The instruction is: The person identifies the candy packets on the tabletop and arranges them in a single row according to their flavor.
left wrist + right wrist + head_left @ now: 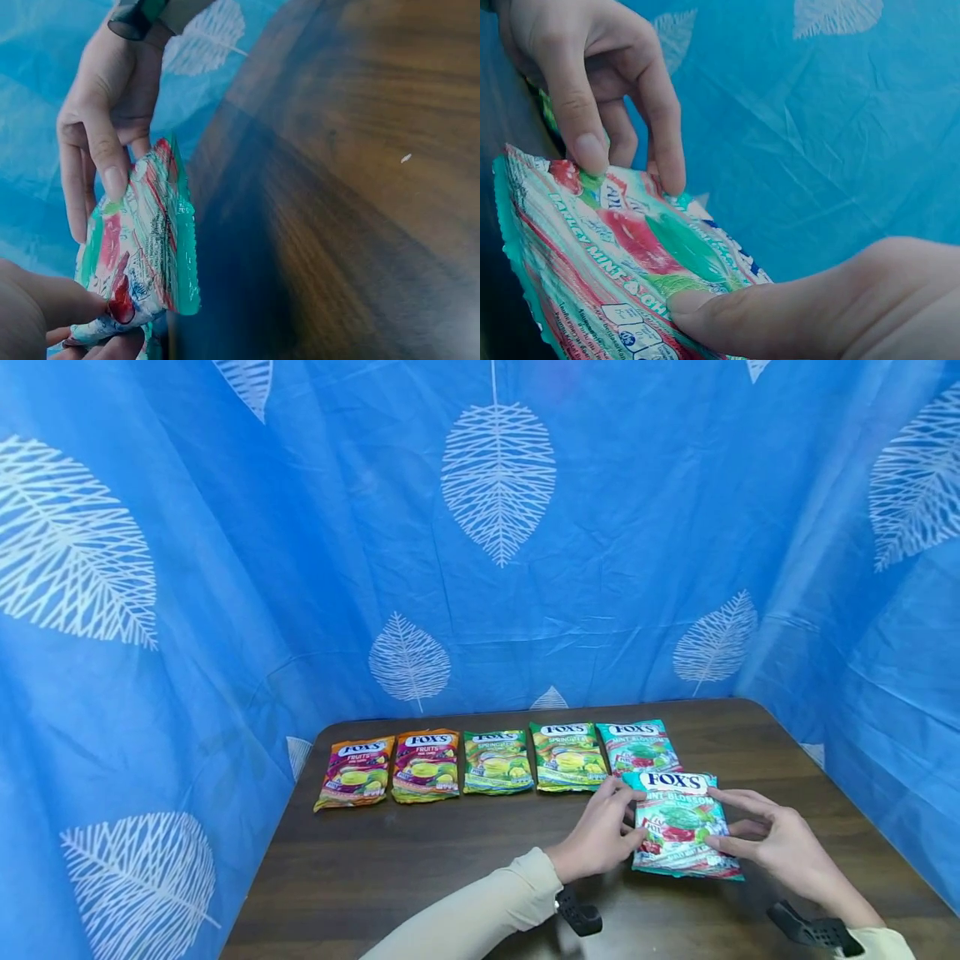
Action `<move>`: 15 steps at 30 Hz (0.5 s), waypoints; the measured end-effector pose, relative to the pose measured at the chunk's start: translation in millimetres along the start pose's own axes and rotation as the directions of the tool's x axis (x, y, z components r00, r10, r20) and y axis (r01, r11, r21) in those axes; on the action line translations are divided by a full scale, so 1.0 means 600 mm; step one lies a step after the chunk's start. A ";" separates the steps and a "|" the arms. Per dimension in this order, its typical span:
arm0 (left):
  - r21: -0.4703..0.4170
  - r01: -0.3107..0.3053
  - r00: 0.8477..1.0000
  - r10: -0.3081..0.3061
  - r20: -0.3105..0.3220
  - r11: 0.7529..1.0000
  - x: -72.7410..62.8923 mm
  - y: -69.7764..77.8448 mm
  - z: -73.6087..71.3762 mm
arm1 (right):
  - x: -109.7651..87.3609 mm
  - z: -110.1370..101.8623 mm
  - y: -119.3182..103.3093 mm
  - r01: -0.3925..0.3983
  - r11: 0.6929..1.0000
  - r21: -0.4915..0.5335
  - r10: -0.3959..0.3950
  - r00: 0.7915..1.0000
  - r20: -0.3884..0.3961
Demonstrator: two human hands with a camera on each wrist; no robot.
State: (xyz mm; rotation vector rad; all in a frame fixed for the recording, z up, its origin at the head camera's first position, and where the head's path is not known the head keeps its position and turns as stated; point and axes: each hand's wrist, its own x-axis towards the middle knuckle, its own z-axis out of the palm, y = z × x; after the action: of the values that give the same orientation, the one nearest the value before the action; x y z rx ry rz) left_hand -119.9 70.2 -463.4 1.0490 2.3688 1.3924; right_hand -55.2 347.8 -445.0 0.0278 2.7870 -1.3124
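Note:
Both hands hold one teal and white Fox's candy bag (678,827) by its opposite sides, at the right of the table. The left hand (600,831) pinches its left edge, thumb on the front. At the right edge the right hand (783,839) grips with the thumb on the front and fingers along the side. The bag (139,240) is tilted, its lower seal above the wood in the left wrist view. In the right wrist view the printed front of the bag (630,247) shows between both thumbs. Just behind it lies a second teal bag (641,746), partly covered.
Left of the teal bags, in a row, lie two green Fox's bags (498,762) (568,757) and two orange and purple ones (356,772) (425,766). The dark wooden table (420,852) has rounded back corners. A blue leaf-patterned cloth (600,527) surrounds it.

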 end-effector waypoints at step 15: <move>0.131 -0.008 0.999 0.013 -0.039 0.991 0.075 -0.008 0.042 | 0.037 -0.039 0.043 -0.026 0.999 -0.025 0.025 0.999 -0.028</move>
State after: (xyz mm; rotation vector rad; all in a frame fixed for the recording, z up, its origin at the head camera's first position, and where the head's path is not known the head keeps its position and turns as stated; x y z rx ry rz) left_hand -142.3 115.7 -473.1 1.0770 2.5168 1.2876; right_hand -77.6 382.2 -451.4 0.0804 2.8161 -1.2811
